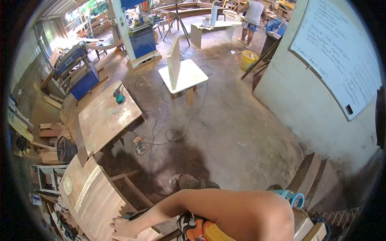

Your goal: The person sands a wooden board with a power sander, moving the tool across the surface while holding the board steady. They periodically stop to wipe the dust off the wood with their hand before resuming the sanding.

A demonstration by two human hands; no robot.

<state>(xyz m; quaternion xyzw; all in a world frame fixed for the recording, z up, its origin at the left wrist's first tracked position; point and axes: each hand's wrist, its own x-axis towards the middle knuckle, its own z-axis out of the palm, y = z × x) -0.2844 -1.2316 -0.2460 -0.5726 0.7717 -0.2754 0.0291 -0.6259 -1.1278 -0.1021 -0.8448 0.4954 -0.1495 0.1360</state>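
Note:
My right hand (124, 227) is at the bottom left, on a curved, pale reddish wooden panel (98, 197), with its fingers apart. My forearm reaches across the bottom of the view from the right. A dark object (136, 214), too hidden to name, lies against the far side of this hand. A lighter strip (87, 186) runs along the panel, and a round pale disc (68, 185) sits near its far left edge. My left hand is out of view.
A low wooden table (106, 116) with a green-topped sander (120, 99) stands ahead. Cables cross the floor. Farther on are a white-topped table (189, 76) with an upright board (173, 64), a yellow bucket (248, 60) and a person (253, 16). Steps (311, 176) are at right.

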